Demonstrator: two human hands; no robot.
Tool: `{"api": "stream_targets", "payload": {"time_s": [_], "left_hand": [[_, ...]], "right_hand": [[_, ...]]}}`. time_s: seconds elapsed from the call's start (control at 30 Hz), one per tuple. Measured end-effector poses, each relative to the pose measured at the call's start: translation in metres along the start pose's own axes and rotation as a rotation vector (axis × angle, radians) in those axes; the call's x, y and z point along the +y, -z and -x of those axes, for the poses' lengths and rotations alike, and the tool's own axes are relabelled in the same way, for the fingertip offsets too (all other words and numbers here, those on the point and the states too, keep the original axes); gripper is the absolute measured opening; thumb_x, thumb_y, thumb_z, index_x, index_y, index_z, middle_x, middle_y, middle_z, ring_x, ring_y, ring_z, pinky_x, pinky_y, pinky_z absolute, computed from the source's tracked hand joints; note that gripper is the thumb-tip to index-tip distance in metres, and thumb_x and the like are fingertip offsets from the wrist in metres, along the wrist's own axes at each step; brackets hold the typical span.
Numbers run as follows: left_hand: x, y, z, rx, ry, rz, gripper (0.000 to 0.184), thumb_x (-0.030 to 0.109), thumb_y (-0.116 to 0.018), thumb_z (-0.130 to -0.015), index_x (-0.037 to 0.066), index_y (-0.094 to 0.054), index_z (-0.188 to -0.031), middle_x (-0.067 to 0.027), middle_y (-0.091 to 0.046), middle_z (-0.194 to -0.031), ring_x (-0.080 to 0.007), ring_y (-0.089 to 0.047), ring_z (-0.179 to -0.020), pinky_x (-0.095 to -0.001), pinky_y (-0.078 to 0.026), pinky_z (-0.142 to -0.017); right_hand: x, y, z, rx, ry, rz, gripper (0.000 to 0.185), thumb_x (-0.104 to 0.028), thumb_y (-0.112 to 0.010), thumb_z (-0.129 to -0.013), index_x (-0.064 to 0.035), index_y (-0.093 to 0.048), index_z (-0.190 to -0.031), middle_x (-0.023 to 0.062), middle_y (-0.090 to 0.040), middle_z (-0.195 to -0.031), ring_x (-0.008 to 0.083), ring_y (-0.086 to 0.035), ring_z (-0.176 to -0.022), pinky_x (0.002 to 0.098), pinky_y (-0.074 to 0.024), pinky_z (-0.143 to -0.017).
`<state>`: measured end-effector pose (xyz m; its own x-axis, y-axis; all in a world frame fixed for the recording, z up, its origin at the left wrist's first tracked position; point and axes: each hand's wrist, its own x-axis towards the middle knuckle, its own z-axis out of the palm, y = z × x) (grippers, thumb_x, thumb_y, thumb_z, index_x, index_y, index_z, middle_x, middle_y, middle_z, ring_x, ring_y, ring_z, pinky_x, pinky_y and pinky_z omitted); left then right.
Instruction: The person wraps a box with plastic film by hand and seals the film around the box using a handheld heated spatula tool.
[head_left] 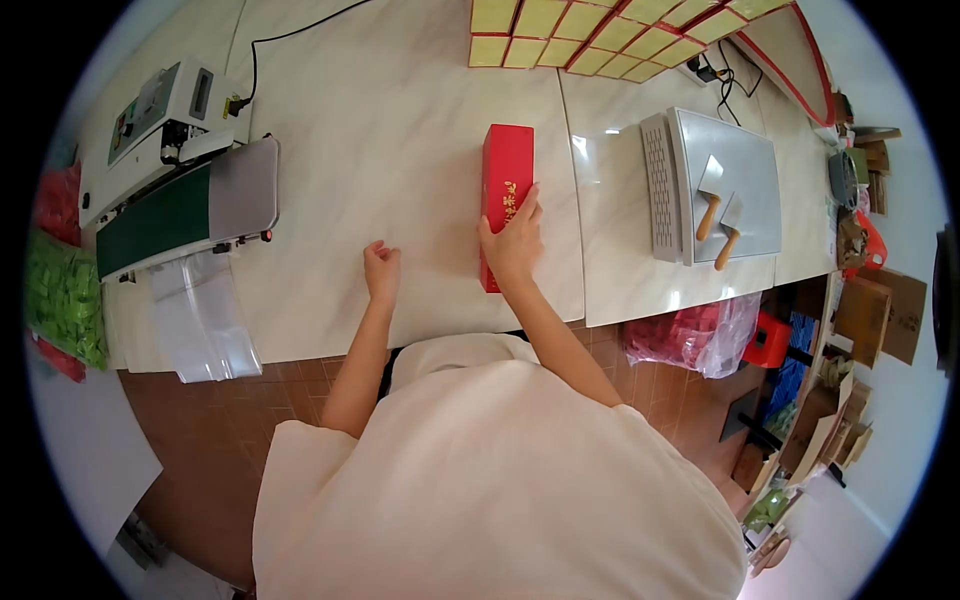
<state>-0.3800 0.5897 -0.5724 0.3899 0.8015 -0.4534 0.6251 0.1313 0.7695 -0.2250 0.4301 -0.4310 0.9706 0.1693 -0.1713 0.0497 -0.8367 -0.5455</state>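
A long red box [508, 160] with gold lettering lies on the pale marbled table in front of me, its length pointing away from me. My right hand [514, 243] spans its nearer part, thumb at the left edge and fingers at the right edge. To the left of the box, my left hand [381, 270] is over the table near its front edge, apart from the box. Its fingers are curled in, and nothing shows in them.
At left stands a machine [160, 130] with a dark green conveyor belt [155, 225]; clear plastic bags [205, 315] overhang the table edge. Stacked yellow-and-red boxes [580, 35] are at the back. On the right, two wooden-handled scrapers [707, 205] lie on a metal-topped device [755, 160].
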Motion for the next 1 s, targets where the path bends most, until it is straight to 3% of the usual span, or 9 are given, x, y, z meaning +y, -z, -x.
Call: {"api": "stream_targets", "payload": {"time_s": [0.07,0.23,0.3,0.4,0.5,1.0], "left_hand": [[0.003,-0.004,0.005,-0.028,-0.008,-0.021,0.049,0.022,-0.069,-0.082,0.0,-0.052,-0.123,-0.0135,-0.064,-0.103,-0.0233,-0.062,-0.093,-0.0347,-0.05,-0.085],[0.01,-0.021,0.009,-0.109,0.016,-0.088,0.048,0.027,-0.071,-0.083,0.001,-0.055,-0.119,-0.0131,-0.067,-0.099,-0.0235,-0.064,-0.088,-0.0342,-0.051,-0.08],[0.0,-0.029,0.001,-0.149,-0.111,-0.123,0.033,0.028,-0.07,-0.085,0.002,-0.061,-0.104,-0.012,-0.07,-0.089,-0.0211,-0.067,-0.081,-0.0338,-0.051,-0.074],[0.039,-0.012,0.021,-0.251,-0.023,-0.232,0.023,0.02,-0.067,-0.091,-0.001,-0.06,-0.092,-0.0098,-0.068,-0.079,-0.0167,-0.066,-0.068,-0.0292,-0.051,-0.066],[0.018,-0.009,0.018,-0.282,-0.067,-0.118,0.024,0.021,-0.063,-0.094,-0.001,-0.06,-0.089,-0.0094,-0.068,-0.076,-0.0152,-0.065,-0.064,-0.0269,-0.05,-0.061],[0.028,-0.004,0.047,-0.313,-0.065,-0.058,0.024,0.024,-0.061,-0.096,0.001,-0.06,-0.09,-0.0069,-0.067,-0.078,-0.0125,-0.064,-0.06,-0.0254,-0.048,-0.053]], "right_hand": [[0.002,0.0,0.0,0.047,0.048,-0.009,0.1,-0.023,-0.074,-0.075,-0.0002,-0.012,-0.15,0.0221,-0.041,-0.135,0.0393,-0.058,-0.101,0.0477,-0.0529,-0.08],[0.007,-0.005,0.0,0.083,0.096,-0.001,0.1,-0.023,-0.074,-0.074,-0.0006,-0.014,-0.15,0.0221,-0.041,-0.137,0.039,-0.058,-0.102,0.0471,-0.053,-0.081],[0.01,-0.004,0.0,0.088,0.102,-0.005,0.099,-0.024,-0.074,-0.075,-0.0014,-0.014,-0.151,0.0218,-0.041,-0.137,0.0388,-0.058,-0.102,0.0469,-0.053,-0.081],[0.015,0.0,-0.001,0.05,0.104,0.005,0.097,-0.025,-0.074,-0.075,-0.0039,-0.016,-0.151,0.0206,-0.041,-0.138,0.0377,-0.058,-0.105,0.0468,-0.053,-0.081],[0.018,0.009,0.0,0.048,0.09,-0.025,0.095,-0.026,-0.073,-0.076,-0.006,-0.018,-0.151,0.0197,-0.041,-0.138,0.0364,-0.058,-0.108,0.0466,-0.0532,-0.082],[0.028,0.01,-0.003,0.04,0.206,0.02,0.09,-0.025,-0.074,-0.076,-0.0043,-0.026,-0.149,0.022,-0.042,-0.136,0.0385,-0.058,-0.108,0.0452,-0.0542,-0.081]]}}
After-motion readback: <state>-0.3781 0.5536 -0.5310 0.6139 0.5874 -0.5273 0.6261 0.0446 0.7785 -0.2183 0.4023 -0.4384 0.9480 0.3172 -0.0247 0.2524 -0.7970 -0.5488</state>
